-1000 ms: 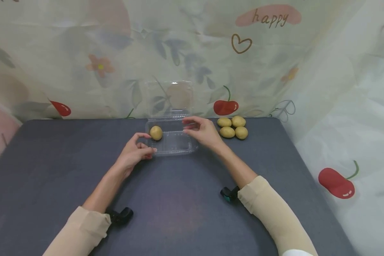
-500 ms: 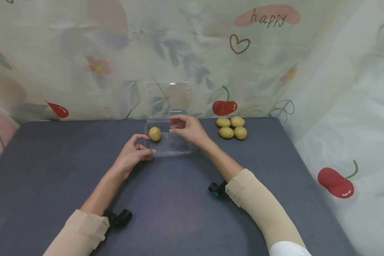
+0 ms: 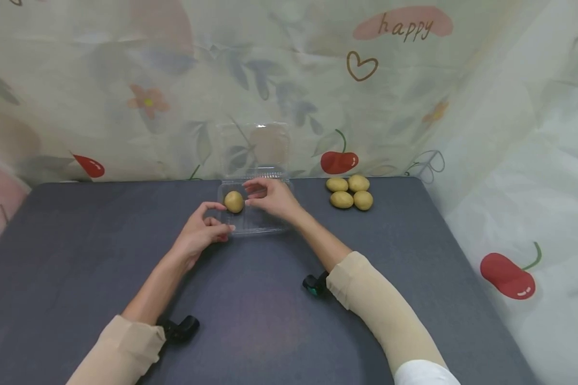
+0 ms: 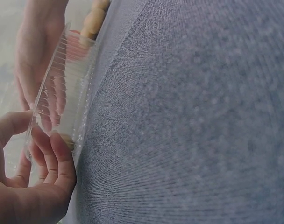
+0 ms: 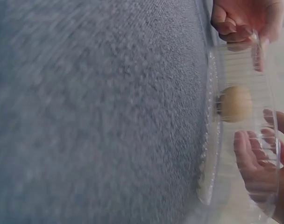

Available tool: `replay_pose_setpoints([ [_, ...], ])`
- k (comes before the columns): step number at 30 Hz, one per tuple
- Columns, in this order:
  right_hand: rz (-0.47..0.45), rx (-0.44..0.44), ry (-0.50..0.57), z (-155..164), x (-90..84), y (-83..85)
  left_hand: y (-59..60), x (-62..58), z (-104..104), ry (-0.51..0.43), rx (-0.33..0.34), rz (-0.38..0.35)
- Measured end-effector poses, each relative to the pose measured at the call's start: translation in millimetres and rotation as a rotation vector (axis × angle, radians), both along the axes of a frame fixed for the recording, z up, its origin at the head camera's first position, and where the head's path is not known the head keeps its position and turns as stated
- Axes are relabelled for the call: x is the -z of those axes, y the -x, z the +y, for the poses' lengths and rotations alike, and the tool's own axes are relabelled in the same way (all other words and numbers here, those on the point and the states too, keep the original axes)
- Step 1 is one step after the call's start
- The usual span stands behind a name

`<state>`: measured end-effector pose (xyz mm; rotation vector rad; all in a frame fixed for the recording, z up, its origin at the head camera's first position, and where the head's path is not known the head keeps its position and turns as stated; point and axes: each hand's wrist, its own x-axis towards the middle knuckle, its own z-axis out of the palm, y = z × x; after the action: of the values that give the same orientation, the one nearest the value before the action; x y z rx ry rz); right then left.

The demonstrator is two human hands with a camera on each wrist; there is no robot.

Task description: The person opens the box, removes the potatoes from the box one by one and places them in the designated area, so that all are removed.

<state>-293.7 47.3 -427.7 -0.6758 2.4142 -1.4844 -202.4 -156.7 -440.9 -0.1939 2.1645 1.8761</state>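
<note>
Your left hand (image 3: 199, 231) has its fingers (image 4: 52, 158) curled onto the near left corner of the clear plastic clamshell container (image 3: 265, 222), thumb above the rim and fingertips pinching the ribbed wall. Your right hand (image 3: 270, 197) reaches into the tray from the other side with loosely bent fingers (image 3: 252, 194). They hold nothing. The tips sit just beside the potato (image 3: 234, 201), and you cannot tell from any view whether they touch it. That potato lies in the tray's left part, between your two hands, close above your left fingertips. In the left wrist view the potato is almost wholly hidden behind the ribbed plastic and your fingers. In the right wrist view it shows only through the wall, and your right hand is cut off at the frame edge. The container's open lid (image 3: 254, 147) stands up beyond your right fingers, hard to make out against the patterned curtain (image 3: 125, 80). Four more potatoes (image 3: 350, 192) lie clustered on the dark surface (image 3: 250, 310), well out past your right wrist.
</note>
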Motion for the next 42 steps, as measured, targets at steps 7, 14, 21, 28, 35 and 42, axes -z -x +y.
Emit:
replay_pose_setpoints([
  [7,0.028,0.037,-0.044,-8.9,5.5,0.8,-1.7,-1.4,0.8,-0.008,-0.004,-0.008],
  [14,0.038,0.052,-0.121,-17.7,6.2,0.8,-1.7,-2.3,0.7,-0.023,-0.001,0.002],
  [21,0.055,0.028,-0.177,-21.1,7.7,2.6,-0.7,-3.2,0.1,-0.029,0.004,0.011],
  [28,0.071,0.0,-0.248,-24.5,8.1,3.1,-0.1,-3.8,0.8,-0.034,0.009,0.01],
  [35,0.083,-0.012,-0.289,-27.2,8.6,2.3,0.4,-4.5,1.4,-0.021,0.007,0.002],
  [42,0.143,-0.025,-0.345,-28.3,11.7,2.2,-0.5,-3.1,2.0,-0.017,0.009,0.005],
])
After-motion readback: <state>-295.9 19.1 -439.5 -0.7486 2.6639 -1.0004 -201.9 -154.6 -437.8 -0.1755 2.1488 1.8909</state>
